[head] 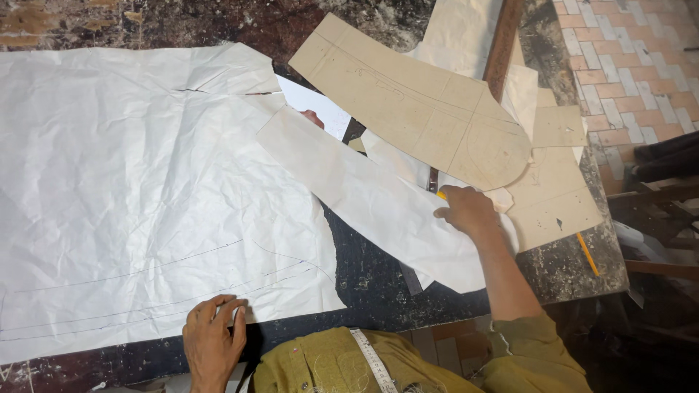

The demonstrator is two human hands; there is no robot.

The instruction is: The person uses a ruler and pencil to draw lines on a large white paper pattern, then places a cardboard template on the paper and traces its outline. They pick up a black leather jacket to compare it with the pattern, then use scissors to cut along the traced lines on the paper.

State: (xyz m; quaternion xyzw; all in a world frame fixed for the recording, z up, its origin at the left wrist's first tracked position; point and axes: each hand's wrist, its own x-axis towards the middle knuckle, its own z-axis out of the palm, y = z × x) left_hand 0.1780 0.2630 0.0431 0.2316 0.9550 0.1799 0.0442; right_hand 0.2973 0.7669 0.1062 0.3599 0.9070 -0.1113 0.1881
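Here the right hand (466, 209) presses flat, fingers loose, on a long cut paper strip (371, 196) lying across the dark bench (371, 280) toward its right edge, gripping nothing visible. The left hand (212, 336) rests open on the big creased white sheet (138, 189) at the near edge. One brown card pattern (422, 109) overlaps behind; smaller card pieces (557, 196) are partly hidden.

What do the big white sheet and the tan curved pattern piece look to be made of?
Big white sheet: thin matte paper, judging by its many creases and faint pencil lines. Tan curved pattern piece: stiffer matte card or heavy brown paper, it seems; it lies flat with crisp cut edges and few wrinkles.
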